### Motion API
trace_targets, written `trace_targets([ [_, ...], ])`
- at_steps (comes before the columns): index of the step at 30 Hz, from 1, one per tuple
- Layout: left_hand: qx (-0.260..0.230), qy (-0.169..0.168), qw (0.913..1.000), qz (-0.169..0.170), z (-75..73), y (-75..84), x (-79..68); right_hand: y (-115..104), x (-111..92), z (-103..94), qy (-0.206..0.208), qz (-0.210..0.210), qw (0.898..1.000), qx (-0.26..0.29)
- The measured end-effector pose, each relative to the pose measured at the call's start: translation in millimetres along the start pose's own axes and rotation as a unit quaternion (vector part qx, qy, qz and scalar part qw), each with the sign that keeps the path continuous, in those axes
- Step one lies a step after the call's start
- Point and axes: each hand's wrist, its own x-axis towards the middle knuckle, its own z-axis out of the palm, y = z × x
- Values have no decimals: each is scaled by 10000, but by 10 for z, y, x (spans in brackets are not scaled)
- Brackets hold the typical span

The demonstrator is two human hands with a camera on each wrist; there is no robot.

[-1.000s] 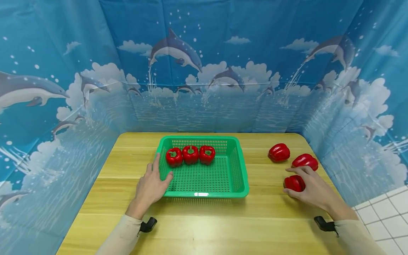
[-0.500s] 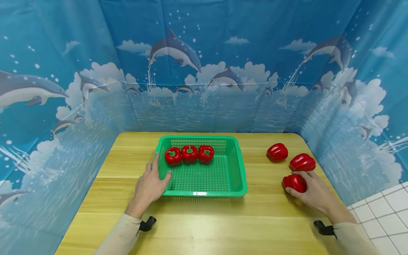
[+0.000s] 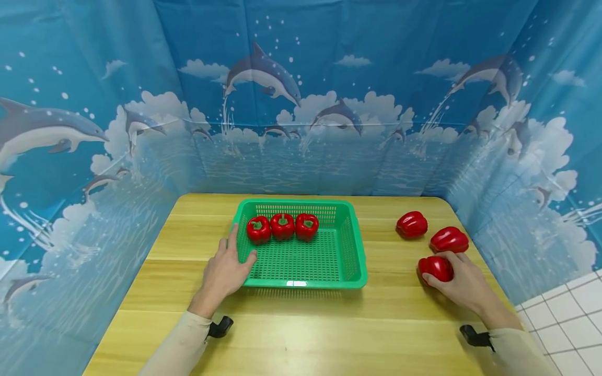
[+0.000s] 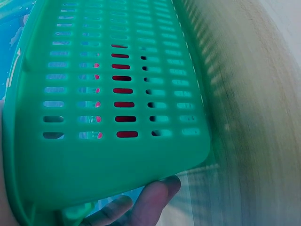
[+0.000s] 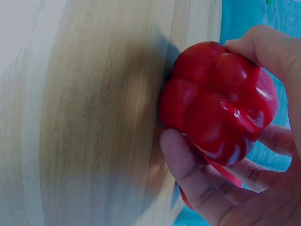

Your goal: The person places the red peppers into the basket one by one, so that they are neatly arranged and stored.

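Observation:
A red bell pepper (image 3: 436,268) lies on its side at the right, in the grip of my right hand (image 3: 463,282). In the right wrist view the thumb is on one side of the pepper (image 5: 218,103) and the fingers curl round the other. My left hand (image 3: 226,270) holds the left side of a green plastic basket (image 3: 305,284), its thumb over the rim. The left wrist view shows fingertips (image 4: 150,202) at the lower edge of the slotted basket wall (image 4: 103,165). Inside, three red bell peppers (image 3: 282,226) stand in a row along the back.
Two more bell peppers lie on the table's right side: one (image 3: 412,225) farther back, another (image 3: 449,239) just behind the gripped one. The wooden table (image 3: 291,334) is bordered by a blue dolphin curtain (image 3: 301,162). White tiles (image 3: 564,318) show at the lower right.
My right hand has closed its fingers and thumb round the nearest pepper, which has turned slightly. My left hand stays on the basket. The head view has shifted a little.

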Motion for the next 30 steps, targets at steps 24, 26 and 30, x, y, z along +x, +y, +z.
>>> trace_targets([
  [24, 37, -50, 10000, -67, 10, -8, 2, -188, 49, 105, 195, -271, 9994, 128],
  [26, 29, -67, 9999, -79, 6, -5, 4, -205, 52, 114, 235, -292, 9991, 181],
  [30, 30, -85, 9999, -73, -7, 3, 4, -240, 72, 108, 287, -348, 9987, 253],
])
